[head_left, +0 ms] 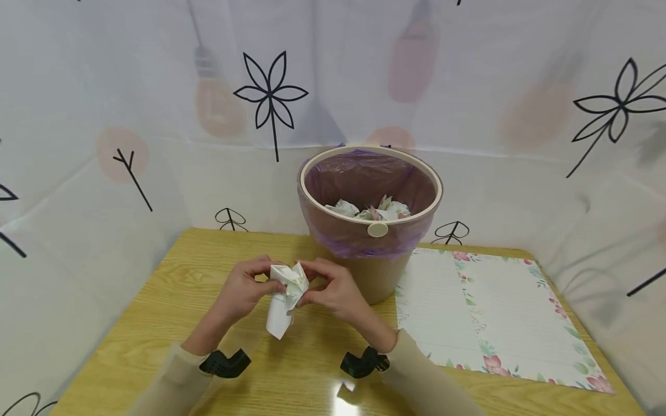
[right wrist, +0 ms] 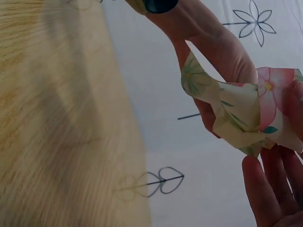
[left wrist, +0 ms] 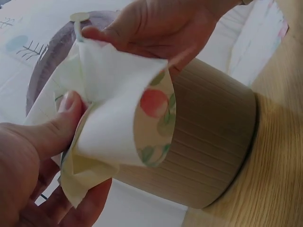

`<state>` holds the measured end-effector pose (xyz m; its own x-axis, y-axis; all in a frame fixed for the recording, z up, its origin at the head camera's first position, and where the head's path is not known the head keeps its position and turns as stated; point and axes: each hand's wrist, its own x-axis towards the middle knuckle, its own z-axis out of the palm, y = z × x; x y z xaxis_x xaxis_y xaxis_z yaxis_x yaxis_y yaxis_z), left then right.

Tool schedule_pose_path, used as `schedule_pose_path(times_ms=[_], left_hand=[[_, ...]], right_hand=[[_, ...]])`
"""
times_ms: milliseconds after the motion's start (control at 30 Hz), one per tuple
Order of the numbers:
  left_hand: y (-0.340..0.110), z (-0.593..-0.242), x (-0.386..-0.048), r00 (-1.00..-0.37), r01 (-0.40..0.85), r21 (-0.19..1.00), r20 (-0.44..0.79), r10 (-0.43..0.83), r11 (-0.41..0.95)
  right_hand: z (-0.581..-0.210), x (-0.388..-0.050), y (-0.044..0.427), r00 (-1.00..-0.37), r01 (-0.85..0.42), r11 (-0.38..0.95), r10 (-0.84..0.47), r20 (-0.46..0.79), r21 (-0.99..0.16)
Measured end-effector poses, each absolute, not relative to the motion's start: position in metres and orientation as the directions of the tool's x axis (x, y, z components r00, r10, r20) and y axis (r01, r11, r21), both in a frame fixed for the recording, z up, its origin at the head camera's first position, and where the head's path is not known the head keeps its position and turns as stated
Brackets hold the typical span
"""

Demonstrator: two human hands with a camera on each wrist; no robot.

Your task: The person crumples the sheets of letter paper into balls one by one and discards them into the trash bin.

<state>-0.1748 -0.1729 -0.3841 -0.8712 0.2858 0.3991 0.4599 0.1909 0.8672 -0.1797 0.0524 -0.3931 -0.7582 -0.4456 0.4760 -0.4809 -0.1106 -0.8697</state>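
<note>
Above the wooden table, both hands hold one crumpled sheet of floral paper (head_left: pixel 281 300). My left hand (head_left: pixel 248 286) pinches its left side, with the thumb pressed on the near face in the left wrist view. On the other side, my right hand (head_left: pixel 333 289) pinches the upper right part between thumb and fingers. The sheet (left wrist: pixel 113 90) is partly folded, and its lower part curls into a loose tube with a printed red fruit inside. Pink flowers and green leaves show on the paper (right wrist: pixel 241 109) in the right wrist view.
Just behind the hands stands a beige bin (head_left: pixel 385 280) with a purple liner and crumpled paper (head_left: pixel 390 209) inside. Flat floral-edged lined sheets (head_left: pixel 499 312) lie on the table's right side. A patterned white cloth (head_left: pixel 171 86) hangs around the wooden table (head_left: pixel 171 312).
</note>
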Motion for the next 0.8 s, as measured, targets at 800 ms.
schedule_pose_path(times_ms=[800], left_hand=[[-0.17, -0.391, -0.162, -0.736, 0.677, 0.637, 0.587, 0.337, 0.369]], right_hand=[[-0.382, -0.164, 0.022, -0.891, -0.444, 0.034, -0.125, 0.437, -0.896]])
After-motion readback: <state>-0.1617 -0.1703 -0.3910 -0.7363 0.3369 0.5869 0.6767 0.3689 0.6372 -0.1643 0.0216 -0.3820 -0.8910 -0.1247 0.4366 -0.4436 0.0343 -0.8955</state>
